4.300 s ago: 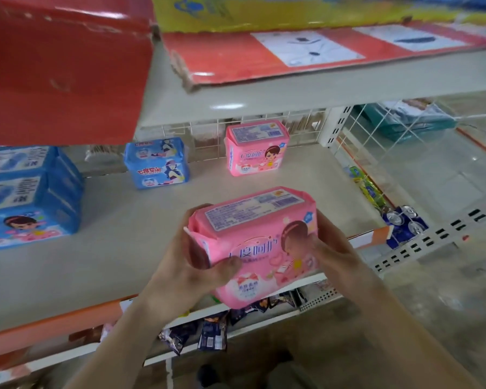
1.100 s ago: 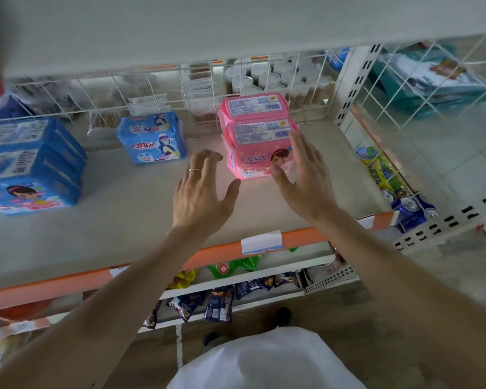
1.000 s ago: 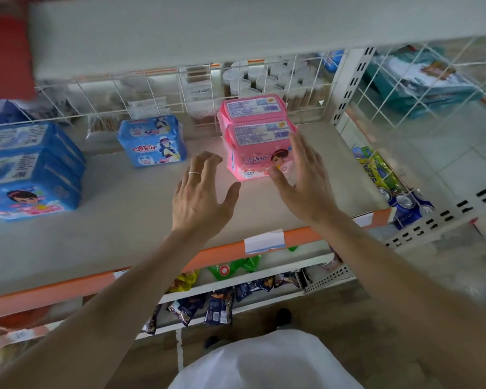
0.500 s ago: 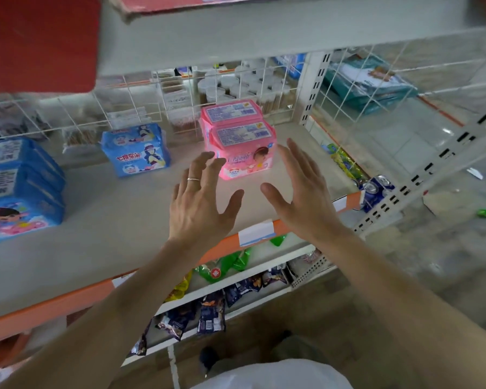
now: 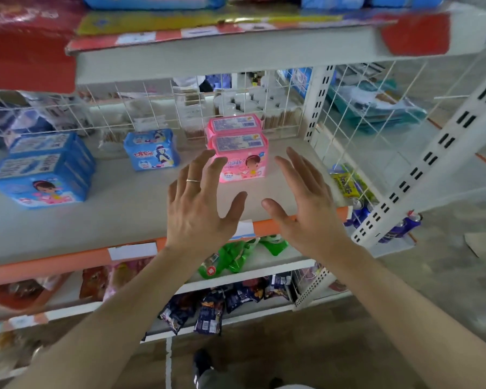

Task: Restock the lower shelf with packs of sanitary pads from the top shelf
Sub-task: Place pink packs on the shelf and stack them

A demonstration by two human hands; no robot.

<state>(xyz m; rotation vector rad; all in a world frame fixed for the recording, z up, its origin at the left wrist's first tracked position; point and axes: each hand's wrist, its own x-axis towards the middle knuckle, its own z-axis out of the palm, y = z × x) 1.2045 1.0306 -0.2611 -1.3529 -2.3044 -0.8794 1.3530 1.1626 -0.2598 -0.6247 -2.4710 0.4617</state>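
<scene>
Two pink packs of sanitary pads (image 5: 240,153) stand one behind the other on the lower shelf (image 5: 124,214), near its back right. My left hand (image 5: 199,203) and my right hand (image 5: 306,203) hover in front of them with fingers spread, both holding nothing and apart from the packs. A small blue pack (image 5: 152,150) stands left of the pink ones. A stack of larger blue packs (image 5: 44,171) sits at the far left. On the top shelf (image 5: 236,49) the bottoms of more blue packs (image 5: 155,0) show at the frame's upper edge.
A white wire grid (image 5: 157,105) backs the lower shelf, and a slotted upright post (image 5: 319,102) bounds it on the right. Below are shelves with green bags (image 5: 236,256) and dark snack packets (image 5: 208,307). Drink cans (image 5: 359,214) stand at the right.
The pink pack I held in both hands now stands on the lower shelf in front of the other pink one. Both hands have let go and drawn back toward me, fingers spread.
</scene>
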